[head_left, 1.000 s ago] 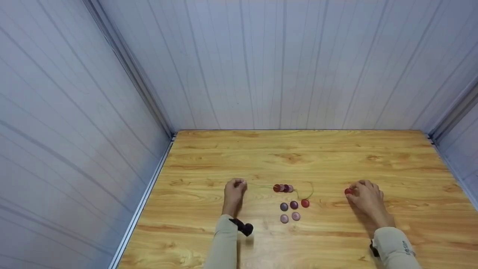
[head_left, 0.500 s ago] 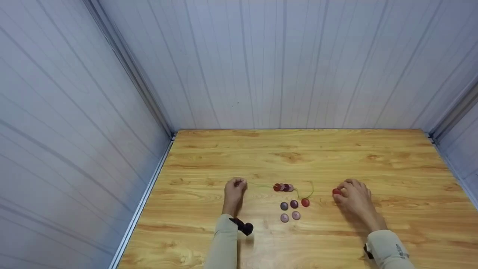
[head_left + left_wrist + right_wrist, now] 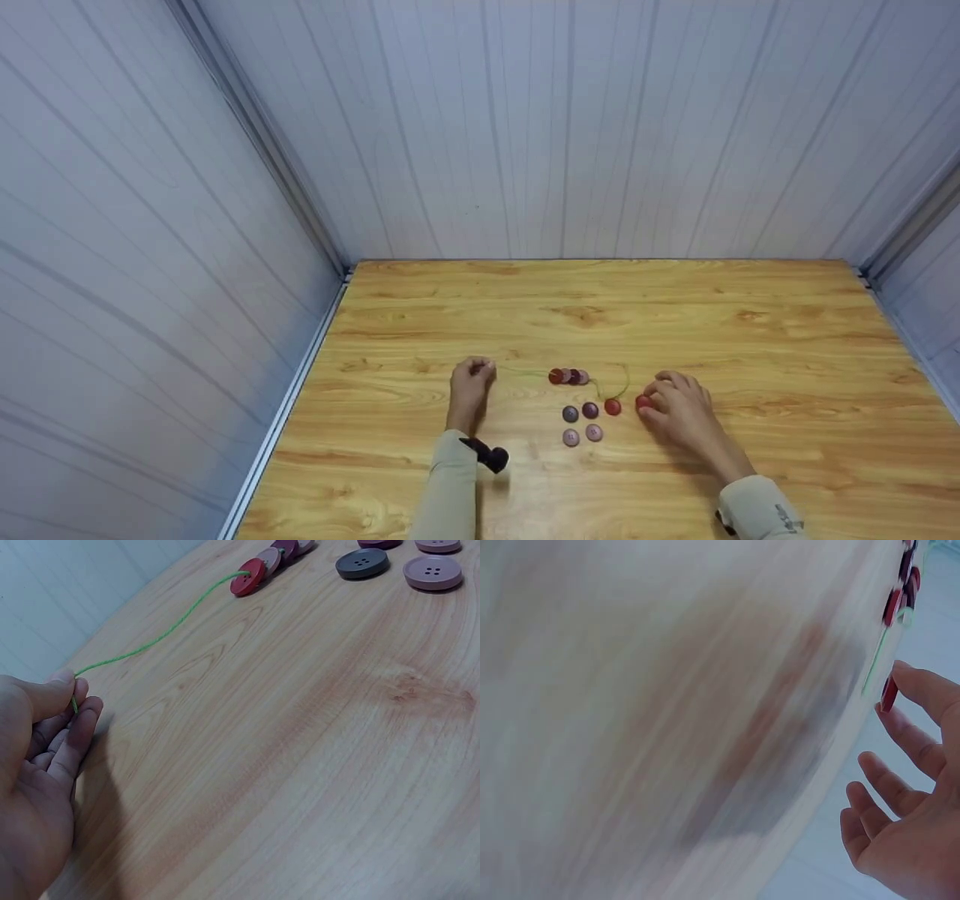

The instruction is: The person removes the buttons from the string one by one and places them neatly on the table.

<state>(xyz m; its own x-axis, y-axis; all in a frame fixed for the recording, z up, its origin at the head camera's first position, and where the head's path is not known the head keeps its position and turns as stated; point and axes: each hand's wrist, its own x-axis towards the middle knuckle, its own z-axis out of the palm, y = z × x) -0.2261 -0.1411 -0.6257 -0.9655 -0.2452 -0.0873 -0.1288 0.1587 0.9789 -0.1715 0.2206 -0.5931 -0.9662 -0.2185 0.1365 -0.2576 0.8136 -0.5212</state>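
My left hand [image 3: 469, 384] pinches the end of a thin green string [image 3: 169, 631] between thumb and forefinger. From there the string runs right to a row of overlapping threaded buttons, a red button [image 3: 248, 577] first, then pink and dark purple ones. Beyond that row it curves toward another red button [image 3: 613, 406] lying on the wooden table [image 3: 390, 465]. In my right hand [image 3: 686, 412], thumb and forefinger pinch a red button [image 3: 889, 694] by its edge, just right of the lying one. The other right fingers are spread and loosely bent.
Below the row lie a grey button [image 3: 570, 414], a dark purple button [image 3: 590, 410] and two pink buttons, one pink button [image 3: 571, 437] left of the other. Pale panelled walls [image 3: 525, 135] close off the table's back and sides.
My right hand has moved left across the table, and slightly toward me, carrying the red button close to the other buttons. The left hand and the string have stayed in place.
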